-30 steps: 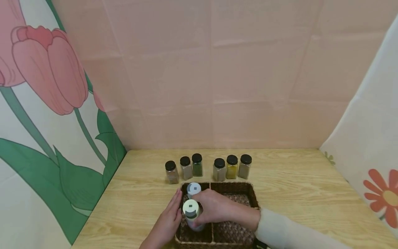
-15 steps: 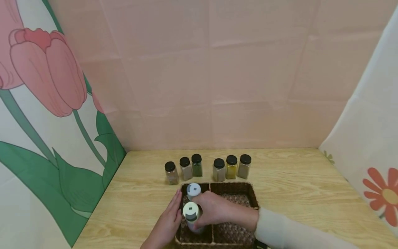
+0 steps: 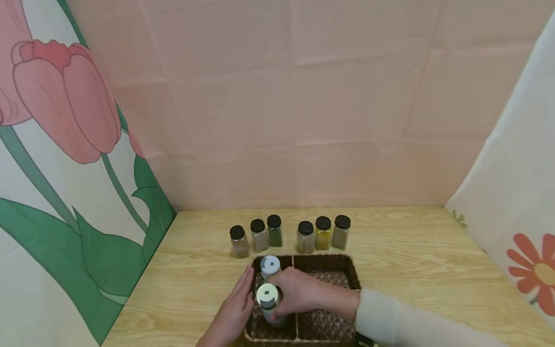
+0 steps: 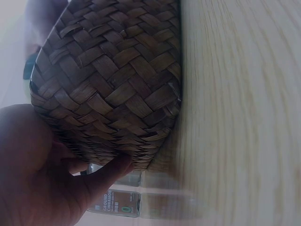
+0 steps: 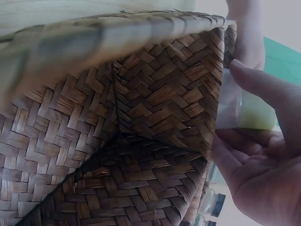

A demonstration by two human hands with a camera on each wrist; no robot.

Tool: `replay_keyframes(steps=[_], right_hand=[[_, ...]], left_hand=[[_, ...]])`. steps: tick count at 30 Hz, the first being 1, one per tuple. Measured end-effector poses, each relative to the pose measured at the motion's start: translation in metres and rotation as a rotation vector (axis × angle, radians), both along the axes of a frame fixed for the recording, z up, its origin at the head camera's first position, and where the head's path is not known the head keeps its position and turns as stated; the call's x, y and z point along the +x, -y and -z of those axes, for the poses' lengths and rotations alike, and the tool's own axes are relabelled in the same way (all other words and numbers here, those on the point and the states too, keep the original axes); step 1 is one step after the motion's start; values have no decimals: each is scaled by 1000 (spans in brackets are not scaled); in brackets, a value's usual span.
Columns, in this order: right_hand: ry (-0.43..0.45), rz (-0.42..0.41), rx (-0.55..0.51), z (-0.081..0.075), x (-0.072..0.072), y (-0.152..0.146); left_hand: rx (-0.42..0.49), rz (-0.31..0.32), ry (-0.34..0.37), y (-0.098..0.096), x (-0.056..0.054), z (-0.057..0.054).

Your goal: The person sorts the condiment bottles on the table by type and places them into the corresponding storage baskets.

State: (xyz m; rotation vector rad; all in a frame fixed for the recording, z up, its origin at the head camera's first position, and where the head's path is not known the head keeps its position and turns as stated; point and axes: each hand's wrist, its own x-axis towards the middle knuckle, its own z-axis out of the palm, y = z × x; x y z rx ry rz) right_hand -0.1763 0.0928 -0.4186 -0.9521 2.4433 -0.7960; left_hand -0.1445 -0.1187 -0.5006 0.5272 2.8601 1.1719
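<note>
My right hand (image 3: 299, 290) grips a clear seasoning bottle with a pale yellow-white cap (image 3: 267, 292). It stands over the left compartment of a dark brown woven basket (image 3: 349, 270), its lower part partly hidden. In the right wrist view, the bottle (image 5: 256, 110) lies between thumb and fingers, beyond the woven divider. A second white-capped bottle (image 3: 270, 265) stands just behind it in that compartment. My left hand (image 3: 231, 308) rests against the basket's left outer side, fingers extended along the wall; the left wrist view shows that hand (image 4: 61, 183) at the basket's corner.
Several black-lidded spice jars line up behind the basket, among them a green one (image 3: 275, 232) and a yellow one (image 3: 323, 234). A jar labelled ground cinnamon (image 4: 115, 201) shows beyond the basket in the left wrist view. The divider (image 3: 297, 325) splits the basket.
The held bottle has shifted slightly toward the near side of the left compartment, and its cap sits a little lower in view. My left hand stays against the basket.
</note>
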Motion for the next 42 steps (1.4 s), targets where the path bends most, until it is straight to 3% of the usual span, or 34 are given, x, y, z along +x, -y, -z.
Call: replay_keyframes(steps=[7,19,29,35,42], right_hand=[[-35,-14,43,3,1,2],[-3,8,85,5,2,3],[3,13,47,-16,5,-8],[-28,54,30,-35,3,-21],[-100,117,5,-46,-1,-37]], left_hand=[[-3,-2,-14,0,0,0],[-3,-13,-22,-1,1,1],[-2,-17,1,-1,1,0],[-9,-20,8,-2,1,-1],[-11,-26,23,-2,1,-1]])
